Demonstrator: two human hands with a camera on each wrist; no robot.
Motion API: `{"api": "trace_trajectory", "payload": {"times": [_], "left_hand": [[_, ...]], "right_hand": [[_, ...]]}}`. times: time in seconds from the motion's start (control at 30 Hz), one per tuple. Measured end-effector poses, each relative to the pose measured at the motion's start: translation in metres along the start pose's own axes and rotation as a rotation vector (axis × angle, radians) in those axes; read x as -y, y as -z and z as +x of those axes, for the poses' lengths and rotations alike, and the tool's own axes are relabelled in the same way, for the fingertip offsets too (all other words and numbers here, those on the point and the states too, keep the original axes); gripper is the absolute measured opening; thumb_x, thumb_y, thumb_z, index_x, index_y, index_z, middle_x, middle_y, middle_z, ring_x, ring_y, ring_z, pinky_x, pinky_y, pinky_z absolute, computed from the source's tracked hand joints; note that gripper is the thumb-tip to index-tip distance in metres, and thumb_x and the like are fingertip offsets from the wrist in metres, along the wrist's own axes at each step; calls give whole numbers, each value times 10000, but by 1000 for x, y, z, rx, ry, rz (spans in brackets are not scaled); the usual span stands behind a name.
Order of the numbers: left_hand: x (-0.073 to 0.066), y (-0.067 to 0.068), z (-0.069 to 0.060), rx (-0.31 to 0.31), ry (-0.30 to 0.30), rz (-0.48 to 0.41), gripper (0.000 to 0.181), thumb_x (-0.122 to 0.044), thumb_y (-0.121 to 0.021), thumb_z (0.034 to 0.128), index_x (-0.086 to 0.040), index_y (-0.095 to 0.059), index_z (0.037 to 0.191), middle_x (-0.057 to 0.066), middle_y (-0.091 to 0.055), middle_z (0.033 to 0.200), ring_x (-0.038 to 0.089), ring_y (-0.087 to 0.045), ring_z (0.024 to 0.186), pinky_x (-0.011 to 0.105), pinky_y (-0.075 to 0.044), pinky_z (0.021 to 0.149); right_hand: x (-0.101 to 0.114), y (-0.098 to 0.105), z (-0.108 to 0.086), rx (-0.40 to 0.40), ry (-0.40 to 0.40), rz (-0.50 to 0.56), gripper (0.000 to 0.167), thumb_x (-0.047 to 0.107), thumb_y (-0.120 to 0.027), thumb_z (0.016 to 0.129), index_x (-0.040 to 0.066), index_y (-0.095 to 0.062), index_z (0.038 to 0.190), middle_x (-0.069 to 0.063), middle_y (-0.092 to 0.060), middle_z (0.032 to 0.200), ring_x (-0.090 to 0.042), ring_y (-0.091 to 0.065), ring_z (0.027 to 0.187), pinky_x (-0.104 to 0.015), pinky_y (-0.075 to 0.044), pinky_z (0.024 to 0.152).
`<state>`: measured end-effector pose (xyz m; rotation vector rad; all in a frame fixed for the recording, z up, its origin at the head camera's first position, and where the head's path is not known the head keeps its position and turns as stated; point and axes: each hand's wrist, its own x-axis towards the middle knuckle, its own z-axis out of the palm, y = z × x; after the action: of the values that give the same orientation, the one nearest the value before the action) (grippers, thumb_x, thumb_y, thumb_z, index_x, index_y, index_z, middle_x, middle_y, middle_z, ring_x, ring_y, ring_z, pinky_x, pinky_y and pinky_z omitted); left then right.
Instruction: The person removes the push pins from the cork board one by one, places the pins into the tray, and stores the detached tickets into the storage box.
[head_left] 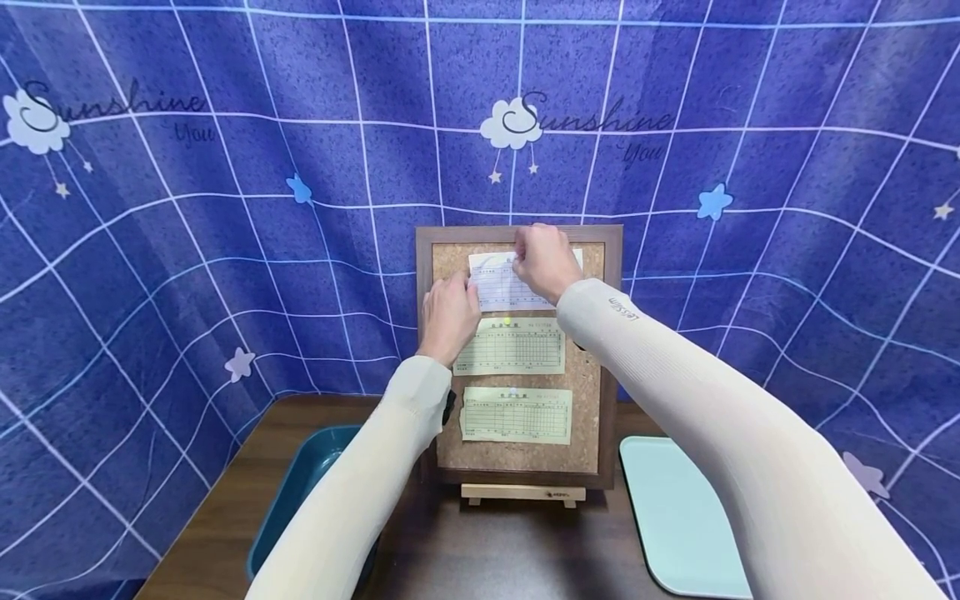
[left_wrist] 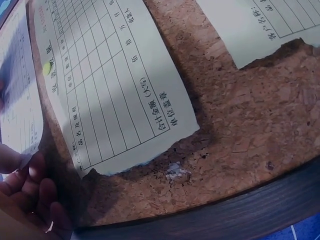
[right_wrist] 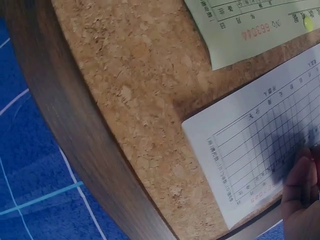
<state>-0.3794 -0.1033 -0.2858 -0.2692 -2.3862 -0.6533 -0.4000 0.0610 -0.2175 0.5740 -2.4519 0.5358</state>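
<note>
A white receipt slip (head_left: 491, 287) lies against the upper part of a framed cork board (head_left: 581, 417). At its left edge, my left hand (head_left: 452, 310) pinches the lower corner between thumb and finger, as the left wrist view shows. My right hand (head_left: 546, 260) is at the slip's top middle, fingers curled. A bit of red shows at its fingertips in the right wrist view; it looks like a push pin (right_wrist: 316, 150), mostly hidden. Below hang two pale green receipt slips, the middle slip (head_left: 517, 346) under a yellow pin (head_left: 507, 321) and the lower slip (head_left: 517, 417).
The board leans on a small wooden easel (head_left: 522, 492) on a dark brown table (head_left: 510, 550). A teal tray (head_left: 300, 467) stands at the left, partly behind my left sleeve. At the right lies a pale mint tray (head_left: 682, 517). A blue curtain (head_left: 360, 167) hangs behind.
</note>
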Motion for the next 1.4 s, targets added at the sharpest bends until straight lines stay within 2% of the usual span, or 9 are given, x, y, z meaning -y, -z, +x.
{"api": "trace_trajectory", "payload": {"times": [0.2,0.4,0.57,0.8,0.97,1.07,1.23,1.4], "left_hand": [[-2,-1,-1,-6,7,-5,214,-184,-463,975,-35,-615,994,133,-664,946,299,-548,867,415,-406,759],[0,-2,0,-22,10,-4,200,-181,-461,973,-47,-597,916,132,-651,872,305,-541,835,421,-403,744],[1,5,-2,-41,15,8,199,-176,-448,978,-52,-580,895,125,-641,834,297,-538,814,412,-401,733],[5,22,-3,-87,-5,-15,202,-203,-453,982,-56,-582,934,126,-623,826,310,-553,806,429,-411,754],[20,39,-7,-142,18,-44,202,-210,-459,984,-48,-567,931,159,-604,818,359,-577,825,478,-419,735],[29,50,-10,-164,18,-67,202,-209,-461,983,-45,-568,933,167,-625,831,380,-598,835,496,-427,728],[40,65,-17,-178,11,-114,176,-190,-474,981,-53,-573,937,155,-648,810,365,-604,756,492,-430,681],[49,75,-25,-202,-2,-129,154,-157,-480,978,-38,-569,938,155,-643,786,321,-569,667,464,-422,624]], "right_hand": [[-9,2,-5,0,43,28,84,15,-642,765,73,-581,770,-48,-572,800,-197,-543,747,-309,-448,704],[-15,5,-14,-12,131,54,127,-16,-662,749,61,-572,795,-54,-574,851,-201,-565,798,-305,-455,756],[-16,11,-23,-33,170,47,119,-30,-633,760,56,-565,807,-52,-558,858,-210,-574,804,-324,-460,742],[-27,21,-43,-40,231,18,108,-32,-593,769,64,-556,800,-49,-538,833,-211,-555,768,-345,-454,711],[-29,22,-62,14,352,24,119,-47,-574,773,69,-555,789,-45,-531,808,-193,-534,711,-332,-454,654],[-32,22,-76,45,389,15,127,-48,-584,787,76,-562,805,-25,-524,809,-172,-527,705,-314,-453,641],[-43,22,-98,79,394,-3,133,-38,-609,818,86,-563,828,-8,-505,828,-159,-534,700,-306,-458,629],[-56,24,-117,71,376,17,158,-35,-617,814,109,-555,828,13,-495,833,-161,-570,733,-314,-481,643]]}}
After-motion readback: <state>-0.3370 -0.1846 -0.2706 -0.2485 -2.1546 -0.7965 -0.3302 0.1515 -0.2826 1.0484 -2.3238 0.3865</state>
